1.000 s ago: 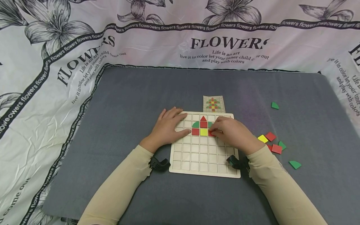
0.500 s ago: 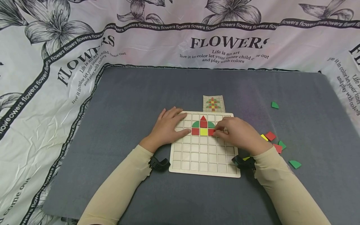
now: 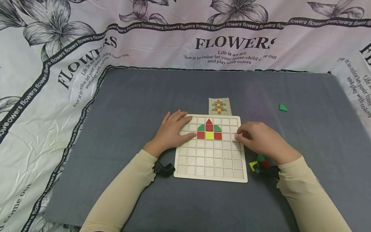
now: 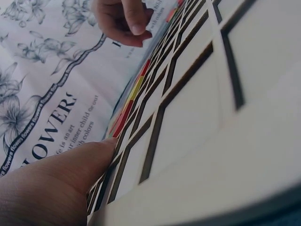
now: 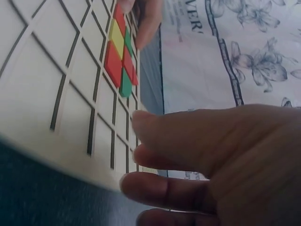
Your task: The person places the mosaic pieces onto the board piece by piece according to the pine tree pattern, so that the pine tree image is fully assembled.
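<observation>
A pale gridded board (image 3: 208,162) lies on the grey table. Pieces form a small figure in its upper rows: a red triangle (image 3: 209,121) over a red square (image 3: 209,128) between two green quarter-rounds (image 3: 201,128), then a yellow square (image 3: 209,135) flanked by two red squares (image 3: 218,136). My left hand (image 3: 171,130) rests on the board's upper left edge, fingers spread and thumb beside the left red square. At the right edge hovers my right hand (image 3: 263,140), fingers loosely bent. In the right wrist view nothing shows between the right thumb and fingers (image 5: 146,186).
Just behind the board lies a small pattern card (image 3: 219,106). Loose pieces lie around the right wrist, among them a yellow one (image 3: 252,166) and a green one (image 3: 260,158), partly hidden by the wrist camera. Farther back sits a lone green quarter-round (image 3: 283,107).
My right hand has let go of the right red square, leaving it in its cell, and moved rightward to the board's edge. The left hand has stayed in place.
</observation>
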Demonstrator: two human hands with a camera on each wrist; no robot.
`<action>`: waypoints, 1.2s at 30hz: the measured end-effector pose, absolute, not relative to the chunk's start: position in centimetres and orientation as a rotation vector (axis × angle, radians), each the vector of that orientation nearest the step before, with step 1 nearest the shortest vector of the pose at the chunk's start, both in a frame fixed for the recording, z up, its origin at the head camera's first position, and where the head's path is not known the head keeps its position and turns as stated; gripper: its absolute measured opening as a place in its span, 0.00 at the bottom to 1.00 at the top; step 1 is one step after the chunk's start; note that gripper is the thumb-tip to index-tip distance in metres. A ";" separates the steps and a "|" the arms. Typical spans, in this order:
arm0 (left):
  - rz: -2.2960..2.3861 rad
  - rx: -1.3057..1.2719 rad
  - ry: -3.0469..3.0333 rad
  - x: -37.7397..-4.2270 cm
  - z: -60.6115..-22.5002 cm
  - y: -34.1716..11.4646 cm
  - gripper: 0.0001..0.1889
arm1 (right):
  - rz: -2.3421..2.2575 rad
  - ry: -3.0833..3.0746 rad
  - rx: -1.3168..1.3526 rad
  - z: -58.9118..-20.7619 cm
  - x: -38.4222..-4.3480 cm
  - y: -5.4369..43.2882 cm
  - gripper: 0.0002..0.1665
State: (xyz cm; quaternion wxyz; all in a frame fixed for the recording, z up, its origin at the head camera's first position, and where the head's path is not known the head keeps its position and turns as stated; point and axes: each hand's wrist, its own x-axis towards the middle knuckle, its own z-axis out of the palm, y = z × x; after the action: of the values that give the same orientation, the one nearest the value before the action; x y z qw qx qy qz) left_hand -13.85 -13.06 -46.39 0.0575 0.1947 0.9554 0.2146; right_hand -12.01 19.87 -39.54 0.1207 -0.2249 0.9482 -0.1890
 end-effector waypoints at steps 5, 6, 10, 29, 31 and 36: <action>0.644 0.580 2.895 -13.7 -46.5 -13.2 0.39 | -0.560 2.738 -0.657 -39.9 -11.3 20.9 0.08; 0.642 0.579 2.894 -13.7 -46.5 -13.2 0.39 | -0.562 2.735 -0.660 -40.0 -11.2 21.1 0.08; 0.642 0.576 2.892 -13.7 -46.6 -13.1 0.39 | -0.554 2.730 -0.673 -40.2 -10.9 22.0 0.08; 0.642 0.589 2.899 -13.9 -46.4 -13.0 0.39 | -0.555 2.634 -0.572 -40.1 -9.7 25.0 0.13; 0.644 0.588 2.900 -13.9 -46.4 -13.0 0.39 | -0.550 2.639 -0.570 -40.2 -9.5 25.1 0.14; 0.644 0.585 2.903 -13.9 -46.5 -13.0 0.39 | -0.560 2.635 -0.558 -40.2 -9.3 25.2 0.14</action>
State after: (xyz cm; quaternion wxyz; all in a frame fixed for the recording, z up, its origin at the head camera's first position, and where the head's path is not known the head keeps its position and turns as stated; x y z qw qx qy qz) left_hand -13.92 -13.01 -46.46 0.0553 0.1928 0.9565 0.2120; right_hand -9.27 25.20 -40.21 0.1941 -0.1991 0.9396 -0.1996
